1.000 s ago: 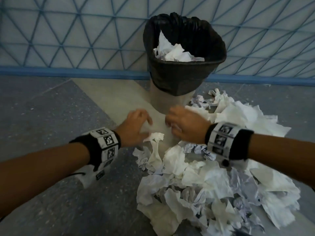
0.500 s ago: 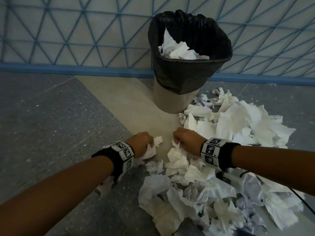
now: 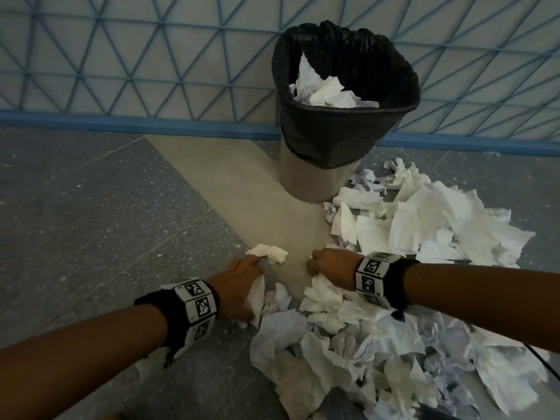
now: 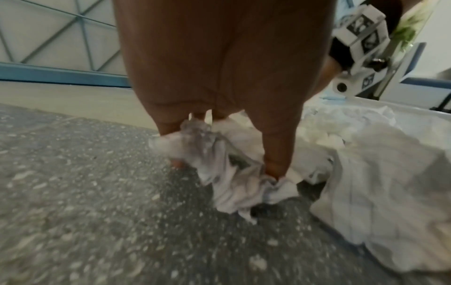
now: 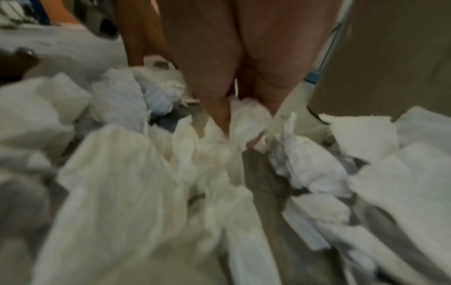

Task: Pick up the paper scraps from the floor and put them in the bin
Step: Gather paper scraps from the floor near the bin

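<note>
A big heap of crumpled white paper scraps (image 3: 394,338) covers the floor in front of and right of the bin (image 3: 318,177), which is lined with a black bag (image 3: 342,134) and holds scraps (image 3: 324,92). My left hand (image 3: 242,280) grips a wad of scraps (image 3: 268,254) at the heap's left edge; in the left wrist view the fingers (image 4: 275,154) curl round crumpled paper (image 4: 234,169). My right hand (image 3: 330,265) is closed on scraps (image 3: 321,289) at the heap's near top; the right wrist view shows its fingers (image 5: 219,108) pinching paper (image 5: 244,119).
The bin stands against a wall with a blue triangle pattern (image 3: 151,56) and a blue skirting strip (image 3: 121,122). Grey speckled floor (image 3: 91,207) lies to the left, with a beige band (image 3: 236,189) running to the bin. A small scrap (image 3: 145,365) lies under my left wrist.
Both hands came down from near the bin's base to the heap and closed on paper. The left hand's wad now sticks out farther beyond its fingers.
</note>
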Available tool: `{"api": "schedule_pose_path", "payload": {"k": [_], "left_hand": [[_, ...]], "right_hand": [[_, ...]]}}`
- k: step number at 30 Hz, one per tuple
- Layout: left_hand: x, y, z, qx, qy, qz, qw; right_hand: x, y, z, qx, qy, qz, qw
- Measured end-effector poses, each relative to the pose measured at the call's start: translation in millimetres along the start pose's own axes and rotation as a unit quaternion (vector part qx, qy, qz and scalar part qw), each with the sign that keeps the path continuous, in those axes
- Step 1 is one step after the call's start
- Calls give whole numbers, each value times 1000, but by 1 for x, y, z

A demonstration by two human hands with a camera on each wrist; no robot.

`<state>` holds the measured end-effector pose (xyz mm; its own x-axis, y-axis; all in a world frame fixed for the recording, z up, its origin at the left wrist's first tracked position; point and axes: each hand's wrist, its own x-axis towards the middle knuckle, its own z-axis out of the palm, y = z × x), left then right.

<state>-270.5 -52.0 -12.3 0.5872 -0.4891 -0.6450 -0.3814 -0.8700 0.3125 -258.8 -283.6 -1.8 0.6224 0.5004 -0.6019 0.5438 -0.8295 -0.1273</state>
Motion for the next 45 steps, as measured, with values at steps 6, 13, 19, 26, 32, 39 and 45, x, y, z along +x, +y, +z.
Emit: {"api": "schedule_pose_path", "payload": {"k": [6, 13, 19, 26, 32, 39, 45], "left_hand": [[-9, -8, 7, -17, 59, 10, 998], [-28, -17, 28, 61, 6, 42, 997], [-25, -17, 24, -48, 5, 2, 999], [-8, -18, -30, -173, 161, -34, 971], [27, -8, -43, -65, 157, 14, 985], [66, 0, -42, 17, 67, -12, 998], [69, 4, -36, 57, 108, -1, 993]], "right_hand": [[10, -39, -6, 78, 82, -104, 988], [17, -57, 6, -63, -65, -179, 980], [30, -49, -7, -58, -41, -142, 987], [10, -35, -21, 76, 120, -67, 988], [-17, -65, 4, 66, -61, -72, 993], [-3, -85, 18, -24, -112, -125, 985], [7, -79, 6, -29, -64, -152, 986]]}}
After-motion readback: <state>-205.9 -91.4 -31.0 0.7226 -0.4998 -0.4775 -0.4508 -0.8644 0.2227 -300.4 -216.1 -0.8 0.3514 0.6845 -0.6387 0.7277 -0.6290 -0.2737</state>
